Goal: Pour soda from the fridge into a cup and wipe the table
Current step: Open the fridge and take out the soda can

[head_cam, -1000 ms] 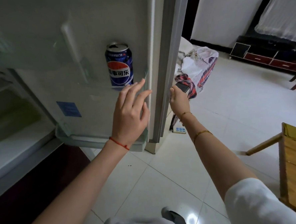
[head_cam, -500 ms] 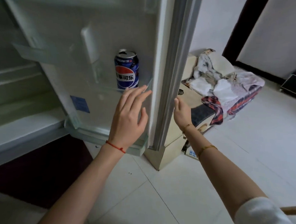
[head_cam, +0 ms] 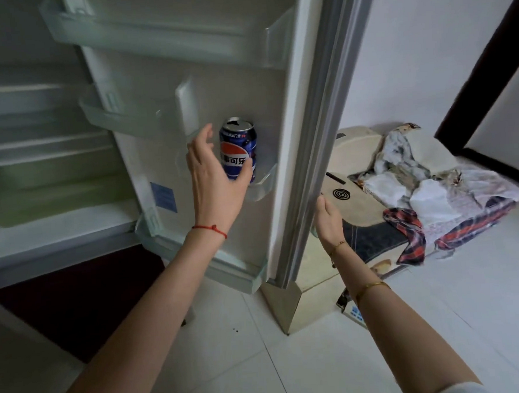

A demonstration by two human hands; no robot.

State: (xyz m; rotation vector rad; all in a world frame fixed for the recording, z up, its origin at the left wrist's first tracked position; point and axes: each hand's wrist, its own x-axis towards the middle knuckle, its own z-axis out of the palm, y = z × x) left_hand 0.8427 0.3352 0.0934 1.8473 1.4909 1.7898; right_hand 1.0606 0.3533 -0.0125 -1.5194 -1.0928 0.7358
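A blue soda can (head_cam: 238,143) with a red, white and blue logo stands upright in the clear middle shelf (head_cam: 263,182) of the open fridge door (head_cam: 289,103). Its top looks opened. My left hand (head_cam: 211,181) is cupped around the can's left and front side. The thumb lies across the lower label and the fingers are still spread with a small gap to the can. My right hand (head_cam: 328,222) holds the door's outer edge, its fingertips hidden behind the edge. No cup or table is in view.
The fridge interior (head_cam: 36,149) with pale shelves is to the left, above a dark lower compartment (head_cam: 76,298). Right of the door, a cardboard box (head_cam: 353,202) and a pile of clothes (head_cam: 434,191) sit on the white tiled floor (head_cam: 292,361).
My left hand has risen from below the shelf to wrap around the can. My view has tilted up and moved closer to the door. My right hand has stayed on the door edge.
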